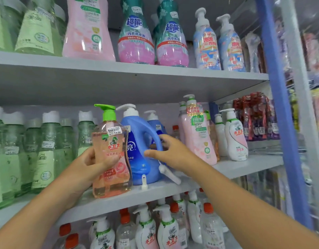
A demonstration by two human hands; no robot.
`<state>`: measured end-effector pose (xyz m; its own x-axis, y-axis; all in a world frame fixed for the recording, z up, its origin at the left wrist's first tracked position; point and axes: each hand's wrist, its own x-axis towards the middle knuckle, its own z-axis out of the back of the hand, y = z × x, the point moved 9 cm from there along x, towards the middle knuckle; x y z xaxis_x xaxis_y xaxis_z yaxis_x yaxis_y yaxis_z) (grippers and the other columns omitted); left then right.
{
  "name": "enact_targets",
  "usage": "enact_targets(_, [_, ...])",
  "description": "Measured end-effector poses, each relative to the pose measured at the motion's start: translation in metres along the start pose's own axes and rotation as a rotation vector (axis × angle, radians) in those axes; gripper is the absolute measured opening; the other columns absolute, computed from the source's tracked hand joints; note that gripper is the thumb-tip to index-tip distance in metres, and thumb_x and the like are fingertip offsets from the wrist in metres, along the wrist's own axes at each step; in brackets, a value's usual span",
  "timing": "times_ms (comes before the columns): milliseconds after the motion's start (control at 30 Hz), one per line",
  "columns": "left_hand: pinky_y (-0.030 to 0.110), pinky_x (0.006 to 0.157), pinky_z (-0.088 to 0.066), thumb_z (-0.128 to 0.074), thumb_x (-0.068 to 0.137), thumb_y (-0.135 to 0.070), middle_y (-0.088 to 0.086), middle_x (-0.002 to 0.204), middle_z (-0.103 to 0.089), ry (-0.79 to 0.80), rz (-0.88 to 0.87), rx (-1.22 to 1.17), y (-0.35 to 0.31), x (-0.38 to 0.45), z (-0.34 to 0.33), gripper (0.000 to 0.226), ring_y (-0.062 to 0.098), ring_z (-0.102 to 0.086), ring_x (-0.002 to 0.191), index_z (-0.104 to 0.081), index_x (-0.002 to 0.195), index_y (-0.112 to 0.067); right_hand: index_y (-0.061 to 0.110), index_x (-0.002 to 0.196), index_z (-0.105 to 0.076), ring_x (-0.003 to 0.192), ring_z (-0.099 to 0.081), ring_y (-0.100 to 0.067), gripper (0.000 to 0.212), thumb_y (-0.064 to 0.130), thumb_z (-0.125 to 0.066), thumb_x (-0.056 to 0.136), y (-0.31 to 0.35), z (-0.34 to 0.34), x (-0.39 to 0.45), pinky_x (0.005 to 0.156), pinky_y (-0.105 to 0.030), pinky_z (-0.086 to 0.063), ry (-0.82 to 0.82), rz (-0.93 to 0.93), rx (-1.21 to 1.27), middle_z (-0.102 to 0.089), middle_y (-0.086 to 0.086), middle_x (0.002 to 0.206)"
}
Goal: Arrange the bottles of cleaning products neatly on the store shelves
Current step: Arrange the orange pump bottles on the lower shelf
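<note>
"19.00" price sticker and "500g" on the peach pump bottle [111,155]; "超能" on the teal-topped bottles [136,33].

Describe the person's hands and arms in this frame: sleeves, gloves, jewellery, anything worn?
Both arms are bare along their whole visible length; no sleeve edge enters the frame. The left hand and right hand wear no gloves. No watch, bracelet or ring shows on either wrist or on the visible fingers. No tape, markings or sensors appear on either arm.
</note>
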<state>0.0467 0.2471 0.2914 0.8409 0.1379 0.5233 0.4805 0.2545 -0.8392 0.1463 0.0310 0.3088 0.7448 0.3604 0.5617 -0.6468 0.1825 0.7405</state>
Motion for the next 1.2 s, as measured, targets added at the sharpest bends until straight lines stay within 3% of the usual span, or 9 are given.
enact_targets(100, [0.047, 0.092, -0.055, -0.093, 0.055, -0.050, 0.003, 0.110, -0.078, 0.013, -0.005, 0.022, -0.001, -0.002, -0.005, 0.073, 0.024, -0.076, 0.099, -0.066, 0.119, -0.026, 0.022, 0.124, -0.059, 0.107, -0.064, -0.011, 0.052, 0.046, -0.079, 0.083, -0.009, 0.087, -0.014, 0.083, -0.019, -0.052, -0.474, 0.073, -0.115, -0.064, 0.009, 0.118])
enact_targets(167, [0.044, 0.091, -0.055, -0.093, 0.053, -0.054, 0.001, 0.109, -0.078, 0.003, -0.008, 0.052, -0.004, -0.002, -0.005, 0.076, 0.021, -0.076, 0.098, -0.066, 0.118, -0.028, 0.020, 0.130, -0.055, 0.105, -0.060, -0.016, 0.066, 0.053, -0.080, 0.078, -0.027, 0.140, -0.023, 0.086, -0.030, -0.053, -0.696, -0.022, -0.348, -0.058, 0.002, 0.123])
enact_targets(300, [0.039, 0.086, -0.055, -0.092, 0.041, -0.066, -0.004, 0.107, -0.079, 0.004, -0.017, 0.091, -0.006, -0.003, -0.007, 0.088, 0.019, -0.076, 0.097, -0.067, 0.117, -0.030, 0.023, 0.127, -0.058, 0.097, -0.067, -0.017, 0.064, 0.045, -0.086, 0.074, -0.075, 0.146, 0.002, 0.084, -0.039, -0.059, -0.407, -0.273, -0.186, -0.069, 0.003, 0.118])
enact_targets(467, [0.041, 0.087, -0.055, -0.091, 0.048, -0.064, -0.001, 0.103, -0.080, -0.054, -0.015, 0.145, -0.005, 0.001, -0.013, 0.081, 0.020, -0.077, 0.093, -0.069, 0.115, -0.024, 0.031, 0.116, -0.059, 0.079, -0.058, -0.004, 0.047, 0.045, -0.083, 0.078, -0.062, 0.135, 0.008, 0.058, -0.023, -0.043, -0.326, -0.181, -0.308, -0.065, 0.011, 0.106])
enact_targets(567, [0.039, 0.083, -0.055, -0.090, 0.037, -0.070, 0.000, 0.099, -0.080, -0.080, -0.022, 0.178, -0.003, 0.005, -0.024, 0.093, 0.021, -0.078, 0.090, -0.068, 0.112, -0.021, 0.028, 0.117, -0.060, 0.091, -0.064, -0.010, 0.049, 0.048, -0.082, 0.078, -0.059, 0.120, 0.012, 0.065, -0.026, -0.049, -0.278, -0.145, -0.303, -0.069, 0.008, 0.115])
enact_targets(767, [0.042, 0.083, -0.058, -0.087, 0.066, -0.046, 0.010, 0.105, -0.079, -0.077, 0.019, 0.099, 0.006, 0.011, -0.034, 0.058, 0.028, -0.077, 0.087, -0.069, 0.113, -0.016, 0.027, 0.124, -0.061, 0.096, -0.065, -0.011, 0.045, 0.053, -0.069, 0.089, -0.064, 0.105, 0.016, 0.086, -0.033, -0.056, -0.128, -0.087, -0.288, -0.064, 0.013, 0.111])
enact_targets(900, [0.032, 0.063, -0.059, -0.078, 0.071, -0.043, 0.010, 0.104, -0.079, -0.078, 0.024, 0.102, 0.006, 0.008, -0.037, 0.053, 0.018, -0.076, 0.076, -0.067, 0.115, -0.016, 0.010, 0.123, -0.058, 0.100, -0.058, -0.026, 0.036, 0.032, -0.062, 0.095, -0.066, 0.172, 0.002, 0.083, -0.034, -0.048, -0.497, -0.004, -0.447, -0.055, -0.005, 0.113])
enact_targets(1100, [0.025, 0.062, -0.058, -0.094, 0.047, -0.053, 0.006, 0.111, -0.077, -0.017, 0.054, 0.130, 0.008, 0.006, -0.038, 0.092, 0.020, -0.076, 0.088, -0.060, 0.126, -0.021, 0.004, 0.127, -0.042, 0.093, -0.061, -0.033, 0.045, 0.019, -0.066, 0.092, -0.106, 0.175, 0.028, 0.073, -0.034, -0.047, -0.364, -0.344, -0.494, -0.060, -0.016, 0.109])
enact_targets(1200, [0.025, 0.064, -0.057, -0.088, 0.060, -0.045, 0.007, 0.116, -0.075, 0.013, 0.076, 0.112, 0.009, 0.003, -0.039, 0.080, 0.021, -0.075, 0.093, -0.057, 0.131, -0.023, 0.004, 0.138, -0.035, 0.104, -0.062, -0.039, 0.061, 0.015, -0.070, 0.089, -0.111, 0.179, 0.033, 0.077, -0.038, -0.048, -0.446, -0.364, -0.491, -0.059, -0.021, 0.122])
